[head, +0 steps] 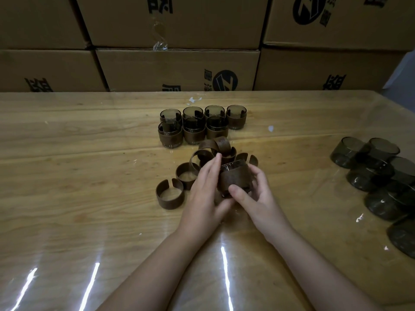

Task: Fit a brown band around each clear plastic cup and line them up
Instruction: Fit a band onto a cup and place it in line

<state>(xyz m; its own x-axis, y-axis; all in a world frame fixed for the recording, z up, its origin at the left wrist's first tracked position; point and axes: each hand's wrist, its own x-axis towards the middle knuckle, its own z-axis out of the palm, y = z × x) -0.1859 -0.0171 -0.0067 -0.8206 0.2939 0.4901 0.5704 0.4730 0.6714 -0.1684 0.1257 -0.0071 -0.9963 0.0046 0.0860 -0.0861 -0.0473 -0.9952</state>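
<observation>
A small, round, smoky clear plastic cup (233,168) sits between both hands just above the middle of the table, with a rough brown band (234,179) wrapped around its wall; only the cup's rim shows above the band. The left hand (204,194) holds the cup's left side, its fingers (213,167) lying fairly straight up along the band and its thumb reaching in under the base. The right hand (254,194) grips from the other side, with the thumb pressed flat on the front of the band and the fingers curled round the far right side. The cup is tipped slightly toward the person.

Just behind and left of the hands lies a loose heap of open-ended brown bands (170,194), some flat on the table and some tilted against each other. Beyond them stand seven banded cups (194,131), upright and touching in two rows, four at the back and three in front; nothing shows inside them.

Well apart, at the right edge, a cluster of bare smoky cups (350,151) lies packed together, mostly on their sides.

All of this rests on a pale wooden table (78,176) under a glossy clear cover. Stacked brown cardboard boxes (177,68) with black printing stand along its far edge.
</observation>
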